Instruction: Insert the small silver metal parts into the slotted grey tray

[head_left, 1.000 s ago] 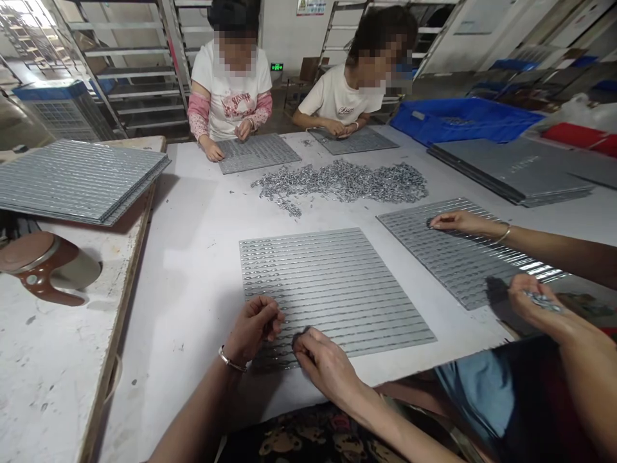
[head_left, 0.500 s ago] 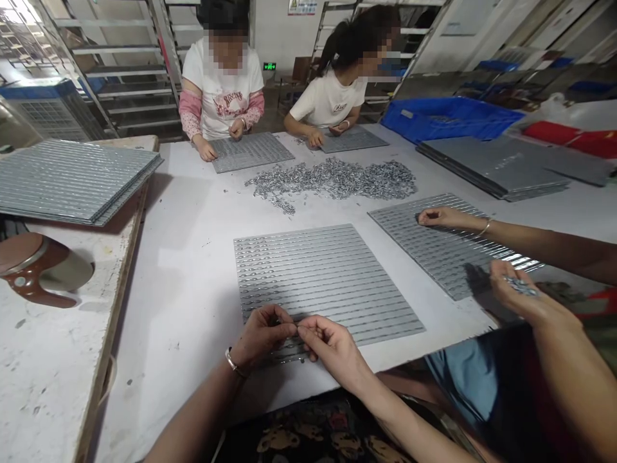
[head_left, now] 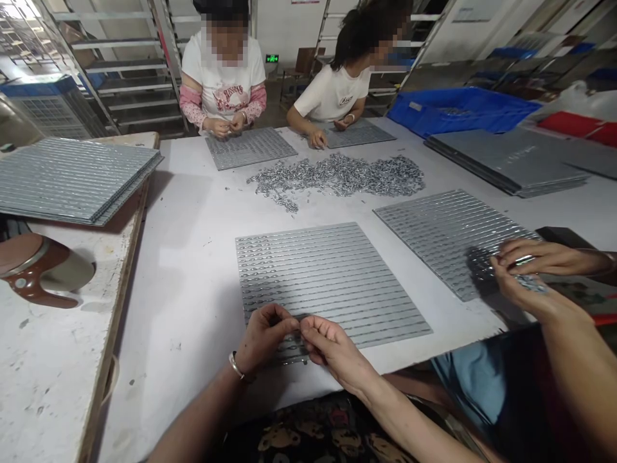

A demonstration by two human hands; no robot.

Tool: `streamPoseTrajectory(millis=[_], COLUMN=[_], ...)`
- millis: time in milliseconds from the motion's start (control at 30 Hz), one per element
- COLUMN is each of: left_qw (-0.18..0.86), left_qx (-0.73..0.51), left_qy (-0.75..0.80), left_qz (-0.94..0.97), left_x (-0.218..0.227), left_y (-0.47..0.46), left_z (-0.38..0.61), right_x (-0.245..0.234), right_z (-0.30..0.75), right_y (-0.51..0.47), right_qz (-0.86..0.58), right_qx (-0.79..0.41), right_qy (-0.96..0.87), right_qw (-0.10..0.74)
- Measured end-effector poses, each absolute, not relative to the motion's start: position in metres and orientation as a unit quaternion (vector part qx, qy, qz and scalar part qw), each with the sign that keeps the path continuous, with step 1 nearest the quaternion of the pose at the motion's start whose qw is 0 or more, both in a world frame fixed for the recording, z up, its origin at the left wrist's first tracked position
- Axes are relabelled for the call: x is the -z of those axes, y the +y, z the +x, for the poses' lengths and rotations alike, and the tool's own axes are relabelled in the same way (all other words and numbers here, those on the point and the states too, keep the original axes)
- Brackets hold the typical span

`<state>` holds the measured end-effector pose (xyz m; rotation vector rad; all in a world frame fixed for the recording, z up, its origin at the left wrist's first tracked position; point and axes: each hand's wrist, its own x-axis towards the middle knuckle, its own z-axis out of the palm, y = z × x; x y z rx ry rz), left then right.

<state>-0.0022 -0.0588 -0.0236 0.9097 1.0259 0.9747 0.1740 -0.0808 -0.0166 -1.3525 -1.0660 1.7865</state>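
A grey slotted metal panel (head_left: pixel 328 276) lies flat on the white table (head_left: pixel 193 257) in front of me. My left hand (head_left: pixel 263 337) and my right hand (head_left: pixel 332 347) meet at its near edge, fingertips pinched together and touching. What they pinch is too small to make out. A metal bracelet sits on my left wrist. A heap of small shiny metal pieces (head_left: pixel 337 175) lies beyond the panel in the middle of the table.
A co-worker's hands (head_left: pixel 525 270) work on a second panel (head_left: pixel 443 231) at my right. Two people sit across at their own panels (head_left: pixel 250 148). Panel stacks lie at left (head_left: pixel 72 177) and right (head_left: pixel 511 161). A brown jug (head_left: pixel 38 270) lies at left.
My hands came together at the panel's near edge and stay pinched fingertip to fingertip. The co-worker's far hand drew back from the second panel to meet their near hand.
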Motion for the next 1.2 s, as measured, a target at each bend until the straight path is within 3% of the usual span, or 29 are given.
streamPoseTrajectory(millis=[167, 267, 567, 667, 1000, 1200], left_qw=[0.688, 0.699, 0.684, 0.679, 0.720, 0.701], left_qx=[-0.519, -0.532, -0.541, -0.541, -0.468, -0.454], left_qy=[0.456, 0.441, 0.446, 0.453, 0.440, 0.420], left_qz=[0.224, 0.181, 0.201, 0.204, 0.263, 0.355], left_x=[0.021, 0.019, 0.021, 0.021, 0.028, 0.007], left_y=[-0.047, -0.044, -0.045, -0.042, -0.035, 0.001], left_z=[-0.014, -0.018, -0.013, -0.018, -0.012, -0.011], right_x=[0.025, 0.033, 0.045, 0.043, 0.016, 0.006], right_z=[0.184, 0.181, 0.174, 0.177, 0.175, 0.157], right_y=[-0.093, -0.099, -0.099, -0.100, -0.050, 0.001], right_qz=[-0.545, -0.554, -0.585, -0.593, -0.530, -0.483], right_qx=[-0.488, -0.400, -0.320, -0.330, -0.406, -0.468], right_qy=[-0.657, -0.719, -0.741, -0.727, -0.667, -0.631], right_qw=[0.180, 0.127, 0.077, 0.101, 0.331, 0.386])
